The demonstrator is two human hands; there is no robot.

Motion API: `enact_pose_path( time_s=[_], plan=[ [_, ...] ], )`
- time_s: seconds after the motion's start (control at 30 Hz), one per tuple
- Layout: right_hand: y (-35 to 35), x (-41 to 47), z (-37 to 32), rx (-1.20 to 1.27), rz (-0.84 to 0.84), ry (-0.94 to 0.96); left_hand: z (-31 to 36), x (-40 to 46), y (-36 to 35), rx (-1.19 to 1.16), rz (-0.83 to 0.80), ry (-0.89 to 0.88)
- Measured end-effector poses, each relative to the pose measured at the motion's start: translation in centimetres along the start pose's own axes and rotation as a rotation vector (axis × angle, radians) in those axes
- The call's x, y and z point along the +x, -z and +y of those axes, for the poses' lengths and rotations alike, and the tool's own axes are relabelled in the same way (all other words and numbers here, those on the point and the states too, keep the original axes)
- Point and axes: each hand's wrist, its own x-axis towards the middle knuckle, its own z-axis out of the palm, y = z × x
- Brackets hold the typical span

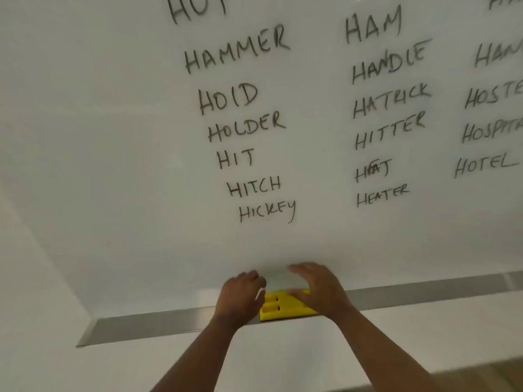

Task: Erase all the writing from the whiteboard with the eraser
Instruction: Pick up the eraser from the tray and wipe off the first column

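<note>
A white whiteboard (113, 137) fills the view, with black handwritten words (387, 100) in three columns across its middle and right. A yellow eraser (278, 308) lies on the metal ledge (147, 323) under the board. My left hand (240, 298) rests at the eraser's left end, fingers curled, touching it. My right hand (317, 290) hovers over the eraser's right part with fingers spread, the thumb lying across its top. Whether either hand grips the eraser is unclear.
The ledge runs from lower left to right along the board's bottom edge. Below it is a plain white wall (283, 360). The board's left part bears no writing.
</note>
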Motion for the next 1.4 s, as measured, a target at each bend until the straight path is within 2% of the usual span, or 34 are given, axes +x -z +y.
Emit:
enact_pose_path(
  time_s=[0.03,0.1,0.23,0.43,0.6,0.83,0.93,1.0,1.1,1.17,1.23,1.3,1.4],
  plan=[
    [-0.7,-0.1,0.6,-0.028,-0.062,-0.017,0.1,0.0,-0.8,0.009,-0.111,0.053],
    [-1.5,-0.4,1.0,-0.032,-0.299,-0.08,0.4,-0.3,-2.2,0.017,-0.361,0.101],
    [-3.1,-0.5,1.4,-0.084,-0.463,-0.12,0.5,-0.2,-3.7,0.036,-0.474,0.145],
    [-4.1,-0.8,1.4,-0.141,-0.461,-0.156,1.3,0.4,-5.1,0.064,-0.475,0.149],
    [-4.3,-0.9,1.3,-0.147,-0.455,-0.168,1.7,0.8,-5.9,0.032,-0.44,0.168],
    [-4.6,-1.5,1.4,-0.1,-0.395,-0.151,0.5,0.6,-6.5,-0.183,-0.392,0.209],
    [-4.8,-1.7,1.5,-0.084,-0.365,-0.147,0.4,0.6,-6.9,-0.176,-0.407,0.188],
    [-4.9,-1.9,1.7,-0.079,-0.338,-0.127,0.5,0.4,-6.8,-0.125,-0.399,0.149],
    [-4.4,-2.2,1.8,-0.044,-0.213,-0.056,0.3,0.2,-6.4,-0.073,-0.329,0.079],
    [-3.8,-2.5,1.9,-0.035,-0.152,-0.014,-0.2,0.1,-5.9,-0.052,-0.198,-0.051],
    [-3.3,-2.7,1.6,-0.024,-0.121,0.027,-0.6,-0.1,-5.6,-0.021,-0.132,-0.165],
    [-2.7,-2.8,1.1,0.018,-0.091,0.033,-0.8,0.2,-5.6,-0.014,-0.081,-0.224],
    [-1.6,-2.1,0.3,-0.007,-0.024,0.052,-0.5,1.1,-3.5,0.032,0.098,-0.341]
  ],
)
